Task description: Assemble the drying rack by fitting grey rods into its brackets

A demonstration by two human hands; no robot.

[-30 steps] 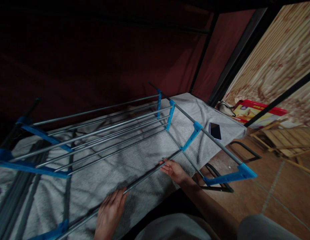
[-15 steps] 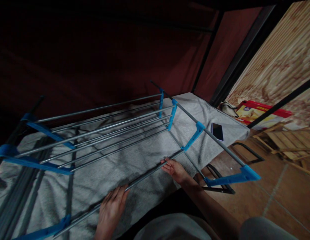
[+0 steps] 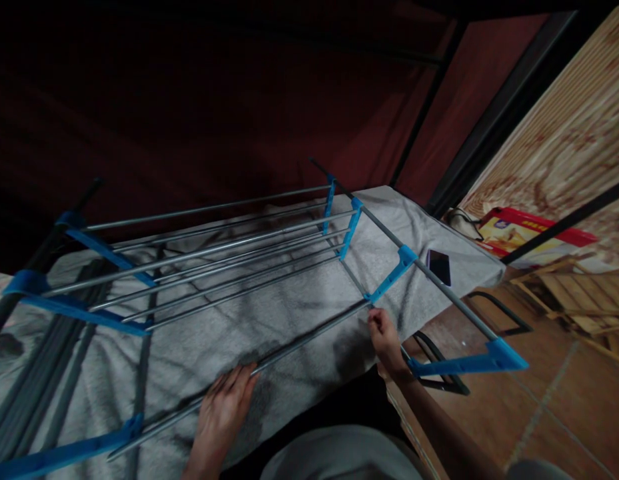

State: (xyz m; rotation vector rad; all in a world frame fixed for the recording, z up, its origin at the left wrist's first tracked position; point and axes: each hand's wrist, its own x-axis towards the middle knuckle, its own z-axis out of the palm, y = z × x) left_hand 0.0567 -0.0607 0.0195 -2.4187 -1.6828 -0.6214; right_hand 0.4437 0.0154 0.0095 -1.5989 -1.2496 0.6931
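Observation:
A partly assembled rack, like a clothes airer, has grey metal rods (image 3: 269,233) joined to blue plastic brackets (image 3: 350,230). My left hand (image 3: 226,403) is wrapped over a loose-ended grey rod (image 3: 309,339). That rod's far end meets a blue bracket (image 3: 389,279); its near end lies by another blue bracket (image 3: 84,453) at lower left, apart from its socket as far as I can see. Fingers curled, my right hand (image 3: 386,337) closes around the thin lower side tube (image 3: 356,279) just below the far bracket, hiding part of it.
A grey blanket (image 3: 289,300) lies under the rack. Several dark tubes (image 3: 44,367) rest at left. A phone (image 3: 439,268) lies at right. Beyond are a red and yellow box (image 3: 519,230), a wooden slatted piece (image 3: 579,297) and black looped tubes (image 3: 509,310) above the tiled floor.
My right hand has let go of the rod and moved right to the side tube below the bracket. My left hand stays on the rod. The view has shifted slightly.

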